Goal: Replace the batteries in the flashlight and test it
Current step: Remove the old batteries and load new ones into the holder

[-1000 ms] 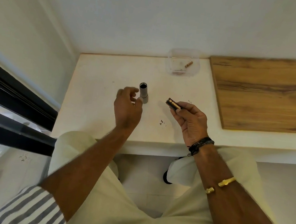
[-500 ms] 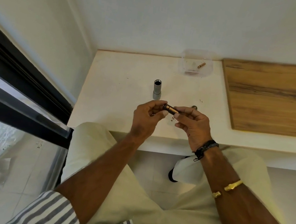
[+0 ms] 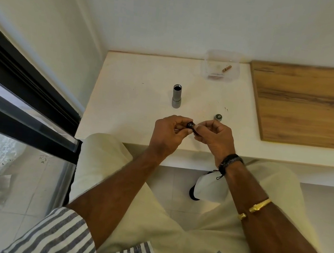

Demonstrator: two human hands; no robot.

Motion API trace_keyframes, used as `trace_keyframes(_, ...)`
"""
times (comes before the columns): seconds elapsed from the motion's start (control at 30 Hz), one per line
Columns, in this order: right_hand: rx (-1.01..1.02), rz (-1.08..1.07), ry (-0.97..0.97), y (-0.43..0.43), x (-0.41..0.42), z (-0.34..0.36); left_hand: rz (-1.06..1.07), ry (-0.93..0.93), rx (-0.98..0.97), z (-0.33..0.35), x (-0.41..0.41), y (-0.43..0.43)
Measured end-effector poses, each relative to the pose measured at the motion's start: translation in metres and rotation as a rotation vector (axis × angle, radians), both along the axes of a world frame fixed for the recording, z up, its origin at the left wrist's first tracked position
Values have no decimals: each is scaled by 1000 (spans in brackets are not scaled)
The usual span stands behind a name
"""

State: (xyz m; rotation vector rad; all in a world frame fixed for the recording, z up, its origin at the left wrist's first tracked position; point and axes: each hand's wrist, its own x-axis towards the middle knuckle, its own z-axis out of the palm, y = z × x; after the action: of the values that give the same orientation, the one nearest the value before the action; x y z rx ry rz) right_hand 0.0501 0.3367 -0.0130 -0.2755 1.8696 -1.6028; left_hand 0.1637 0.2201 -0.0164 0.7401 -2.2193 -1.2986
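Much of the small dark cylinder [image 3: 191, 126] is hidden: L hand [image 3: 168, 136] and R hand [image 3: 216, 138] both pinch it w/ curled fingertips, so only one round dark end and a short bit of its side show. Can't tell if it's a battery or a holder. It's held just above the white table [image 3: 135, 101], near the front edge, btwn the two hands. Clear tub [image 3: 235, 71] at the back is hazy; one coppery battery [image 3: 226, 68] lies tilted inside, plus a reddish smear at the tub's near wall that's too blurred to name. Wood board [image 3: 309, 102] is cut off at the right of the frame, striped sleeves [image 3: 58, 235] at the bottom. Flashlight body [image 3: 177, 96] is grey metal, standing upright w/ its open dark mouth up and a wider collar at the base, beyond the L hand and apart from it. Grey end cap [image 3: 218, 117] sits on the table just beyond the R hand's knuckles, approx midway btwn body and board edge. Table's left edge runs along the wall, w/ the black window frame [image 3: 23, 94] further left. Plain tabletop shows left of the body and btwn body and tub. Black wristband [image 3: 231, 160] and gold bangle [image 3: 257, 208] are on the R arm.
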Motion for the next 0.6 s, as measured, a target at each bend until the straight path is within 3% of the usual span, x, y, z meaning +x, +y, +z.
trace_keyframes(0.37,73,46,-41,1,-2,3,-128,-46,-180,-5,1,-4)
trace_keyframes(0.6,6,19,-113,2,-5,7,-112,-16,-151,-5,-1,1)
